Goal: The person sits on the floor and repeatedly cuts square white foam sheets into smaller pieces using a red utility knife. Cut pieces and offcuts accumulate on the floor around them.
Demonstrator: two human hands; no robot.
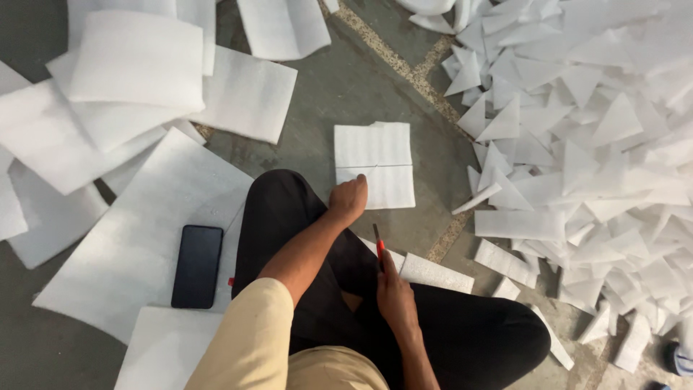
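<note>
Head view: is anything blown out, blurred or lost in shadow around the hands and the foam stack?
Head view: even, soft light with only faint shadows; the scrap pile at right is nearly blown out, its edges merging; the foam stack keeps its centre cut line visible; left hand and right hand with the red-handled cutter are sharp; the black phone shows no glare.

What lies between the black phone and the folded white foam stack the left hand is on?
In the head view, the person's black-trousered knee lies between the phone and the foam stack, with the left hand at the stack's edge.
</note>
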